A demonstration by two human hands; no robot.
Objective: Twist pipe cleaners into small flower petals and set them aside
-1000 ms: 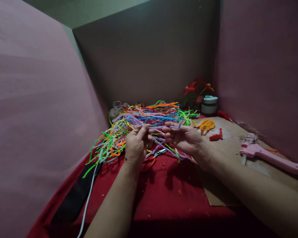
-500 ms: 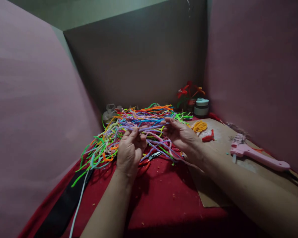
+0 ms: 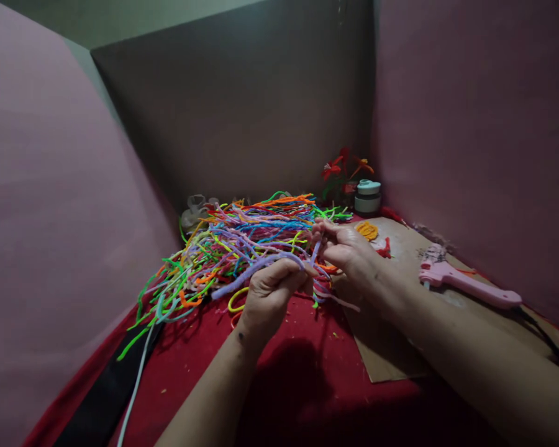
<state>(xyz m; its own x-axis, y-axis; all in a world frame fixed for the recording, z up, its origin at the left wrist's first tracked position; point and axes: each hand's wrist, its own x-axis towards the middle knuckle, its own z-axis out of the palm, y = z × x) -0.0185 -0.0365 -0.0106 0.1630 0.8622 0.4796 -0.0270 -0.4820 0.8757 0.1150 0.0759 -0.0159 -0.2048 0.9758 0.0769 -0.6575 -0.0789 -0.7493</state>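
A lavender fuzzy stem [image 3: 242,279] is pinched in my left hand [image 3: 277,292], its free end reaching out to the left. My right hand [image 3: 338,245], a little farther back and to the right, has its fingers closed on the same stem, which bends upward between the two hands. Behind and to the left of them spreads a heap of many-coloured fuzzy stems [image 3: 261,214] on the red cloth [image 3: 293,366]. A yellow loop [image 3: 235,301] shows beside my left hand.
A pink glue gun [image 3: 475,288] rests on a brown board [image 3: 391,363] at the right. A yellow coil [image 3: 367,231], a red piece [image 3: 386,248], a jar [image 3: 368,197] and red flowers [image 3: 338,167] stand or lie behind. A white cable [image 3: 137,382] crosses a black strip [image 3: 107,397].
My left hand has moved right and nearer my right hand, and the lavender stem is now bent instead of stretched. The scissors are hidden. The view has shifted slightly.
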